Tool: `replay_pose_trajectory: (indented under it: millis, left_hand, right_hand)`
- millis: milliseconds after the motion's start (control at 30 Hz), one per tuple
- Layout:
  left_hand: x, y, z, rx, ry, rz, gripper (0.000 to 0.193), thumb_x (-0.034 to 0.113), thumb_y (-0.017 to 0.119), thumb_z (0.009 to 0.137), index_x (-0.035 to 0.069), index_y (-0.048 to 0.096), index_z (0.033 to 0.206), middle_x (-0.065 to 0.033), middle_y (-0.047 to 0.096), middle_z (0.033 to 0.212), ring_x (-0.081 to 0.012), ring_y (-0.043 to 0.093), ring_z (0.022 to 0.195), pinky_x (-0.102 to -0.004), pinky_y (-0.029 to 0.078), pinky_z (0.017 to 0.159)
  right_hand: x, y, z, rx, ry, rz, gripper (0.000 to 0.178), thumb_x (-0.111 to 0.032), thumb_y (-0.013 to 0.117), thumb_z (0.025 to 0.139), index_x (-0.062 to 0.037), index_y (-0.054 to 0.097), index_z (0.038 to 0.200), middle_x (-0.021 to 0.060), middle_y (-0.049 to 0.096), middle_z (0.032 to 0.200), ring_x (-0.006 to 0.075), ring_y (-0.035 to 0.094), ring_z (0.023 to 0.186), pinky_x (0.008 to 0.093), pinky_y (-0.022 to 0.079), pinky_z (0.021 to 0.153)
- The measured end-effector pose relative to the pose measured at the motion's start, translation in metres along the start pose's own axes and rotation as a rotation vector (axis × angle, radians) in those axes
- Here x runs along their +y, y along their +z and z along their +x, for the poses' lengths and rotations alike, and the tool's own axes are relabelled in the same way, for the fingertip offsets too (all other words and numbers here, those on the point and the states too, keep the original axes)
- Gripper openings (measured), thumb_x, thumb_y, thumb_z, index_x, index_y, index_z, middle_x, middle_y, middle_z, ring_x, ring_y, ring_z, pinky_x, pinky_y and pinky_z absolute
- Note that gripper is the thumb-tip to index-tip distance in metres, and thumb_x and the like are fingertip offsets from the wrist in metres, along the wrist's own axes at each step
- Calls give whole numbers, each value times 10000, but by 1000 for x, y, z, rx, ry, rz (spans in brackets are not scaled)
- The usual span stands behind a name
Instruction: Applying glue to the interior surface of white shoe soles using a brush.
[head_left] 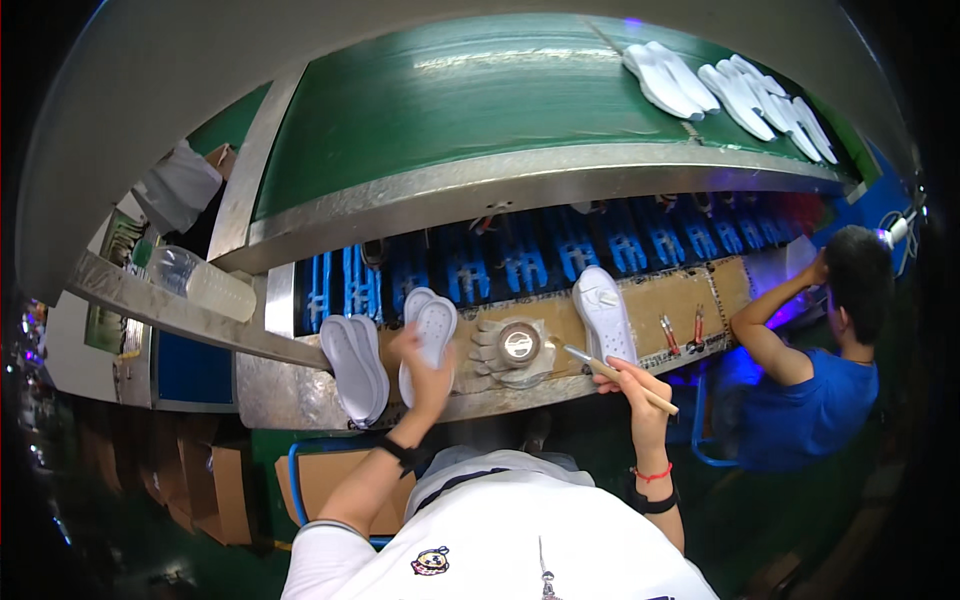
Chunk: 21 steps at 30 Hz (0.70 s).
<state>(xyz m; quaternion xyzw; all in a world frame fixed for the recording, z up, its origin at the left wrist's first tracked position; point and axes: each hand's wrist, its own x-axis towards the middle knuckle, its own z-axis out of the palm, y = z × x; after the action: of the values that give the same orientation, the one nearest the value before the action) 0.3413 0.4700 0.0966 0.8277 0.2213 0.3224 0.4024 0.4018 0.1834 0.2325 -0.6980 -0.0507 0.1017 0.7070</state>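
My left hand (428,378) grips a white shoe sole (437,322) at the bench's near side, its fingers slightly blurred over the sole's lower part. Under that sole lies another one, partly covered. In my right hand (640,395) is a brush (652,399) with a pale wooden handle, its tip pointing left toward a round pot (520,343). The pot stands on a clear plastic sheet, and a grey glove (487,352) lies beside it. Just beyond the brush rests a single white sole (603,310) with small holes. Left of my left hand, more white soles (356,370) are stacked.
Behind the bench, a green conveyor belt (450,120) carries several white soles (670,80). Blue racks (520,255) line the space below it. Red-handled tools (698,325) lie on the cardboard (655,290). A co-worker in blue (820,400) sits at right; a plastic bottle (200,280) lies left.
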Motion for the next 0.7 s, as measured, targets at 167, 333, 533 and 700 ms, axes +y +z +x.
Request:
replay_pose_trajectory:
  millis: [167,333,533,700]
  left_hand:
    - [-137,-121,-44,121,-199,606,625,181,762,677,-53,441,1160,-206,478,1074,-326,459,1019,-417,369,887]
    - [-204,-180,-59,-164,-683,297,396,142,727,735,-75,560,1022,-123,598,875,-239,581,774,-366,461,692]
    - [-173,-205,-38,-259,-1045,-377,142,47,591,842,5,583,977,-49,595,880,-141,609,749,-289,523,646]
    - [-89,-198,-23,-259,-957,-687,364,-13,556,831,23,429,1171,-91,555,1079,-189,582,967,-315,515,774]
  right_hand:
    - [52,24,18,-157,80,-194,231,-85,534,892,70,624,1038,122,688,852,127,642,762,217,499,697]
    - [90,43,36,-245,106,-277,235,-117,549,882,45,640,1025,129,691,844,140,660,783,227,501,681]
    - [118,48,46,-249,144,-376,245,-164,550,867,14,663,990,123,692,811,161,670,750,249,505,671]
    - [122,49,48,-254,141,-404,250,-180,547,863,3,671,980,119,692,794,167,670,736,258,504,666]
